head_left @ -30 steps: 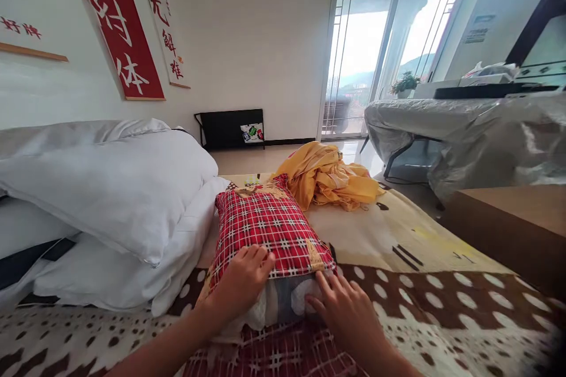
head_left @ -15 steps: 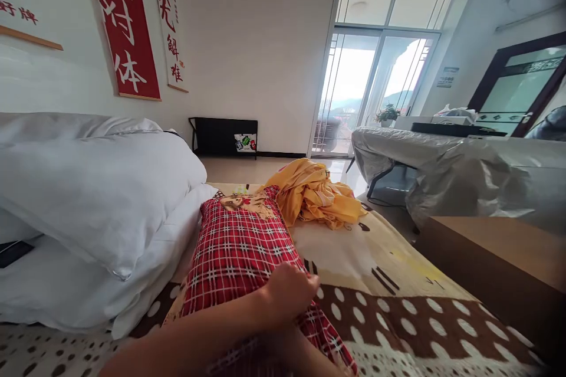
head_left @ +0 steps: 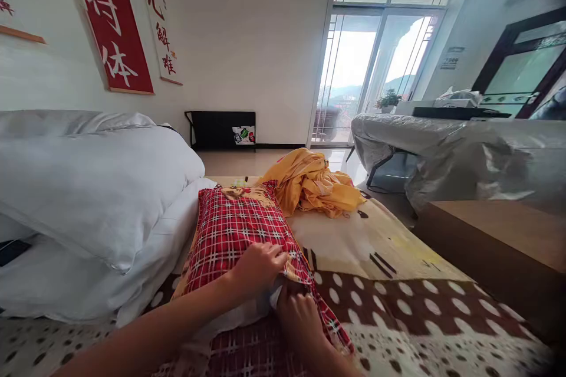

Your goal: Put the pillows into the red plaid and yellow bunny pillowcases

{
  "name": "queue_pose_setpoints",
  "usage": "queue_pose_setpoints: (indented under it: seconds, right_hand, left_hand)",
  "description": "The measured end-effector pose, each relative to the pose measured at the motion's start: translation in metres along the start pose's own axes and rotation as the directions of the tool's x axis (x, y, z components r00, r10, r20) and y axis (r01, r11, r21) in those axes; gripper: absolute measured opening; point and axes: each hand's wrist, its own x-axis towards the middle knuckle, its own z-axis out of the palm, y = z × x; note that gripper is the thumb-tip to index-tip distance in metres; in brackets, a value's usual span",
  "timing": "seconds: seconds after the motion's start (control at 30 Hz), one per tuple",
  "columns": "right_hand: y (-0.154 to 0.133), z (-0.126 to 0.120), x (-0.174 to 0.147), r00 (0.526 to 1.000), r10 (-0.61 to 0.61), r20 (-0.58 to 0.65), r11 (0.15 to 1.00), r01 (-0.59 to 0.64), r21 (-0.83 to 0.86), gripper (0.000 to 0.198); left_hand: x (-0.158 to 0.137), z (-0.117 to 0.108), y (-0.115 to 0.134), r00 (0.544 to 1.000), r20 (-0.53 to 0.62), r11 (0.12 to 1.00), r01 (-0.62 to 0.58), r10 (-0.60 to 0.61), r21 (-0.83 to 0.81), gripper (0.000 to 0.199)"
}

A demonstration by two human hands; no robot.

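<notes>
A red plaid pillowcase (head_left: pixel 234 226) with a cartoon print at its far end lies lengthwise before me, its opening toward me. White pillow (head_left: pixel 241 315) material shows at that opening, and the far part of the case looks filled out. My left hand (head_left: pixel 260 265) is closed on the upper edge of the opening. Just below and to the right, my right hand (head_left: pixel 300 312) is closed at the same opening, its fingers curled by a white pillow corner. Exactly what the right fingertips pinch is partly hidden.
White pillows (head_left: pixel 88 188) are stacked at left, with a dark flat object (head_left: pixel 13 252) beside them. Crumpled yellow cloth (head_left: pixel 313 185) lies beyond the pillowcase on the patterned blanket (head_left: pixel 354 247). A brown box (head_left: pixel 495 235) and a plastic-covered table (head_left: pixel 442 141) stand at right.
My left hand has shifted left and slightly up. The right hand, hidden beneath the left arm before, now shows at the opening, where white pillow material has come into view.
</notes>
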Motion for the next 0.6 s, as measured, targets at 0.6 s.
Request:
queue_pose_setpoints:
  seconds: [0.6]
  right_hand:
    - [-0.011, -0.013, 0.060, 0.875, -0.454, -0.170, 0.881, 0.469, 0.065, 0.061]
  left_hand:
    - [-0.146, 0.006, -0.073, 0.745, 0.191, 0.768, 0.609, -0.640, 0.199, 0.046]
